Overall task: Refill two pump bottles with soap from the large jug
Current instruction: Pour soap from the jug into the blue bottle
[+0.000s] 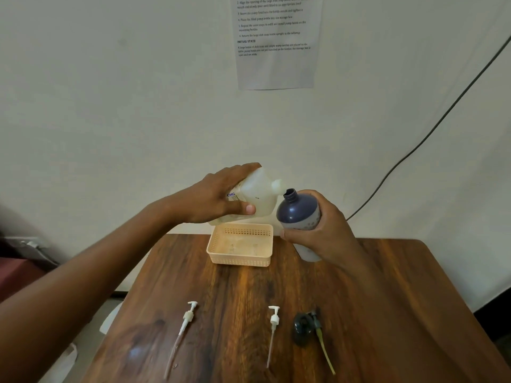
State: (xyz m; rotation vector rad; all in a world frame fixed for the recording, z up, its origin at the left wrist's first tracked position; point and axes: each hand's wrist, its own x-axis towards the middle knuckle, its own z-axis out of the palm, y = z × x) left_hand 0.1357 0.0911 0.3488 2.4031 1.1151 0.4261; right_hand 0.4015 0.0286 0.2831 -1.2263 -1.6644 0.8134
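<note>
Translucent white jug [255,196] is up in the air, tipped over toward the right, spout just beside the open mouth of the dark navy bottle [298,211]; can't tell if spout and rim touch, no soap stream visible. Left hand [221,197] clamped on the jug body, fingers over the top, thumb pressed on the near face next to a label reading "CHG". Right hand [323,230] wrapped around the navy bottle's lower half, bottle tilted with neck leaning left toward the jug, cap off. Both held above the far edge of the wooden table [387,299]. Peach plastic basket [240,246] sits on the table at the far side, directly below the jug, nothing in it. A pale bottle [308,255] stands just right of the basket, mostly hidden behind the right hand. Near side of the table, three pump heads lying flat, well apart from the hands: white pump [184,331] at left, second white pump [273,330] in the middle, dark pump [311,331] with a yellowish tube at right. Printed sheet [276,42] taped on the far wall, black cable [428,134] running down the wall at right.
</note>
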